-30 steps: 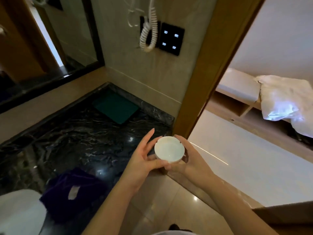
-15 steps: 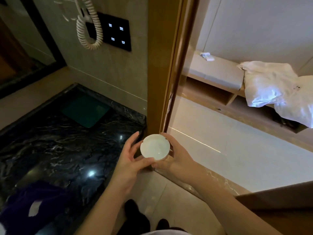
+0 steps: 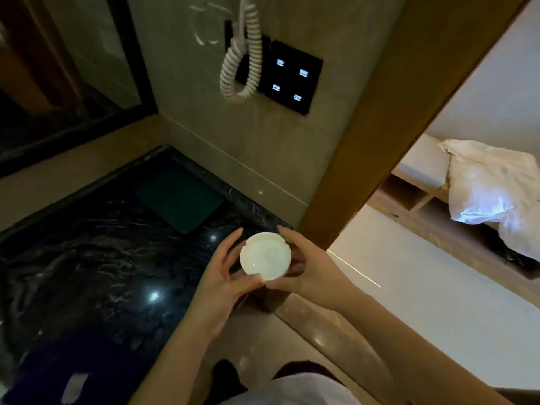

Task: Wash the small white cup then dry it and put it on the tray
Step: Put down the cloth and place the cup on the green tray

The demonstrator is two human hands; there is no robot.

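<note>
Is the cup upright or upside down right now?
Upright, mouth towards the camera: the cup's open rim and glossy inside show. Left hand and right hand hold it.

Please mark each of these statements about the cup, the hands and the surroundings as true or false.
1. Both hands hold the small white cup. True: the left hand and the right hand grip its sides.
2. The cup rests on the dark marble countertop. False: it is held in the air.
3. A coiled cord hangs beside the black switch panel. True.
4. The cup's opening faces down. False: it faces up towards the camera.
5. A tray is visible. False: none shows.
</note>
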